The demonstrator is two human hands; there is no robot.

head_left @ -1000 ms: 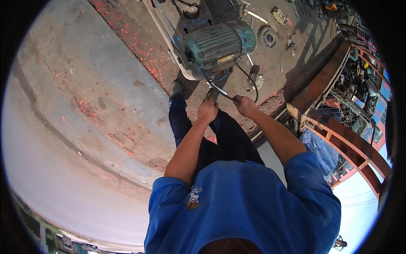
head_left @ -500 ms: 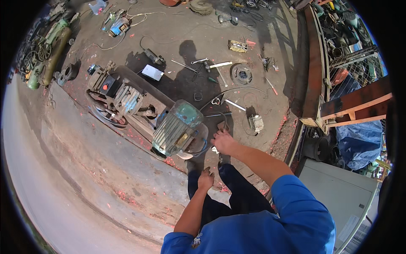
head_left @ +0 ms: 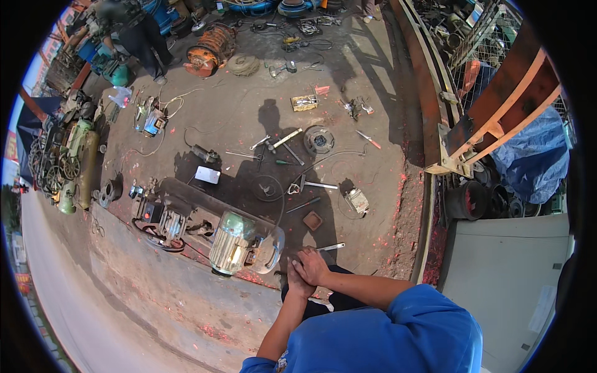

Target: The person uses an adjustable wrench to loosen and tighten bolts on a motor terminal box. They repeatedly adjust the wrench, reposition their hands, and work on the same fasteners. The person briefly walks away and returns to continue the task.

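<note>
Seen from above, the right hand lies over the left hand, the two pressed together palm to palm with fingers closed and nothing visibly held — whether a small part sits between them cannot be told. Both hands hover just right of the pale green electric motor, close beside its clear end cover but not touching it. The motor lies on its side at the near end of a long dark base frame, which also carries a smaller pump unit toward the left. A judgement on technique: work on this end of the motor is best approached with the hands separated — one steadying the housing, the other free for a tool — and with feet clear of the frame edge. Loose tools lie on the concrete beyond the hands: a wrench nearest, a small rust-coloured tray, a metal disc farther off. Another person stands well apart at upper left.
</note>
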